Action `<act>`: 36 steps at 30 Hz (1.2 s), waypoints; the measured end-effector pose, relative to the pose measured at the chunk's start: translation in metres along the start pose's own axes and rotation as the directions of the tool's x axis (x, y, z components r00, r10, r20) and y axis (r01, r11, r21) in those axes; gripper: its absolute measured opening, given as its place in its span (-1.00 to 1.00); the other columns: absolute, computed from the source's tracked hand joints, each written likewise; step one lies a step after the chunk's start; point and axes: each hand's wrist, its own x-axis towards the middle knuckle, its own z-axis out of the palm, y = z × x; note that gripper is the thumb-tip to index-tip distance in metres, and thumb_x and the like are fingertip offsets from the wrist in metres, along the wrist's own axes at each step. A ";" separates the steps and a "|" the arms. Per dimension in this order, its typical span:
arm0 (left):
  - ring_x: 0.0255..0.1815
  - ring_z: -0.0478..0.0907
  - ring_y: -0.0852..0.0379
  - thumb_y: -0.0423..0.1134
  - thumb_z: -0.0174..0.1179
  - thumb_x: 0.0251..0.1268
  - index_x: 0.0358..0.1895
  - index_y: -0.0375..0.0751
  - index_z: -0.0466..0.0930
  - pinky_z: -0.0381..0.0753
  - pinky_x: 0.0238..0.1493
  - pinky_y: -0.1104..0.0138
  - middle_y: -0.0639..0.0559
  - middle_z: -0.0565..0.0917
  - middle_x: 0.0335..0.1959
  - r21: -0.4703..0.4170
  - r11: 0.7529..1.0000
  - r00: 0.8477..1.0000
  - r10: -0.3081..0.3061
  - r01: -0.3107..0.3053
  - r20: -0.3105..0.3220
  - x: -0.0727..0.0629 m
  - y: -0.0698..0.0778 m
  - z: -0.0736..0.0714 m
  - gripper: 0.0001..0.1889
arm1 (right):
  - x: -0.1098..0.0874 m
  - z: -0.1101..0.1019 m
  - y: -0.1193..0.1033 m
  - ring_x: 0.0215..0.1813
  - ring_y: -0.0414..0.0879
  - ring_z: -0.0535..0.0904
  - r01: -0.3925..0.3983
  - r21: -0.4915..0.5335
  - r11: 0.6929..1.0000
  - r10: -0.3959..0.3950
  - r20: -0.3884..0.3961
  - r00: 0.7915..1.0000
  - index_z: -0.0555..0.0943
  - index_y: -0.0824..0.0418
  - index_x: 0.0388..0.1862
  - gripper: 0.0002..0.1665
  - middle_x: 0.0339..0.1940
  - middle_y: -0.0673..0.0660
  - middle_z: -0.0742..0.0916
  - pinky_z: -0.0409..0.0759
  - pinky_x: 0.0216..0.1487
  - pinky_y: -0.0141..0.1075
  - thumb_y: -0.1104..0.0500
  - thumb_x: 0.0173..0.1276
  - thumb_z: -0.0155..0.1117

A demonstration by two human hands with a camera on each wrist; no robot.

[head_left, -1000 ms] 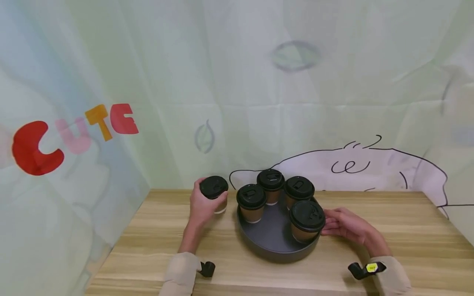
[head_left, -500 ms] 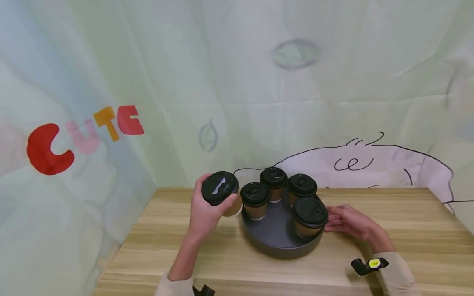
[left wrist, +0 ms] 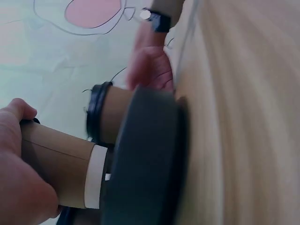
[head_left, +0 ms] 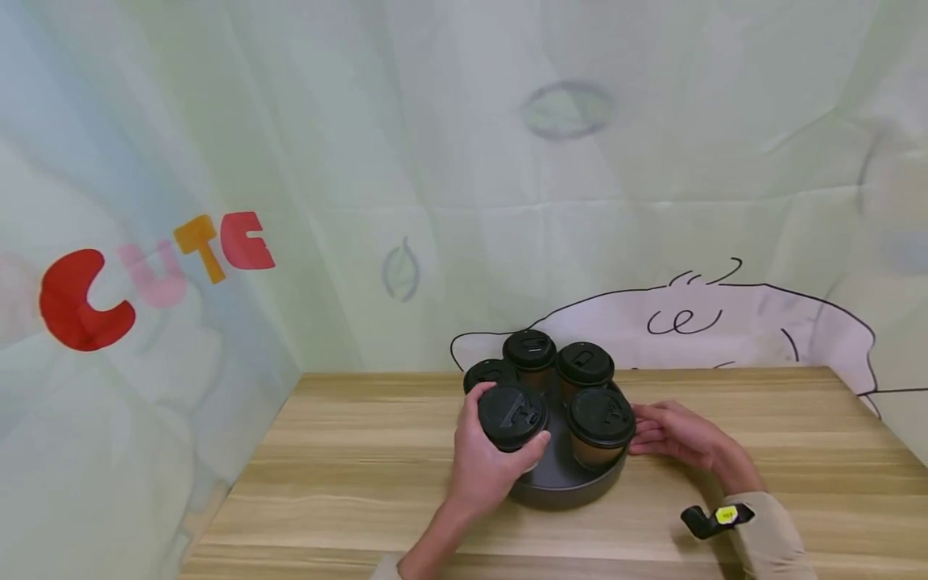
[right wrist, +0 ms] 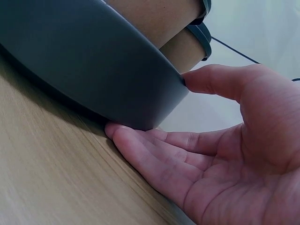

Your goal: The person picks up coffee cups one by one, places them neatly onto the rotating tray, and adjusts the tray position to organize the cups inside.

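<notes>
My left hand (head_left: 489, 467) grips a paper coffee cup (head_left: 511, 419) with a black lid, fingers and thumb around its upper part. In the left wrist view this brown cup (left wrist: 63, 164) has a white band at its base, over the round dark grey tray (left wrist: 145, 154); whether it touches the tray floor is hidden. Several similar lidded cups stand in the tray (head_left: 561, 495), among them a front-right cup (head_left: 600, 427). My right hand (head_left: 681, 439) holds the tray's right side, thumb (right wrist: 215, 79) at the rim and fingers (right wrist: 154, 159) at the lower edge.
The tray stands on a wood-grain table (head_left: 348, 459). A pale printed curtain (head_left: 449, 161) hangs along the table's back and left side. The left cup (head_left: 487, 372) in the tray is partly hidden behind the held cup.
My left hand has lifted the cup from the table left of the tray and carried it right, over the tray's front left. The right hand has stayed at the tray's side.
</notes>
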 end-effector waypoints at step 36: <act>0.31 0.45 -0.09 0.27 0.55 0.00 0.47 -0.15 0.20 0.50 0.32 -0.08 -0.08 0.42 0.32 0.306 0.943 0.992 -0.126 0.127 -0.023 -0.015 -0.025 0.030 0.06 | -0.001 -0.002 0.001 -0.06 -0.04 0.77 0.010 0.018 1.000 -0.011 0.056 0.998 0.60 0.42 0.12 -0.56 -0.08 0.22 0.81 0.72 0.12 -0.16 0.13 0.75 -0.15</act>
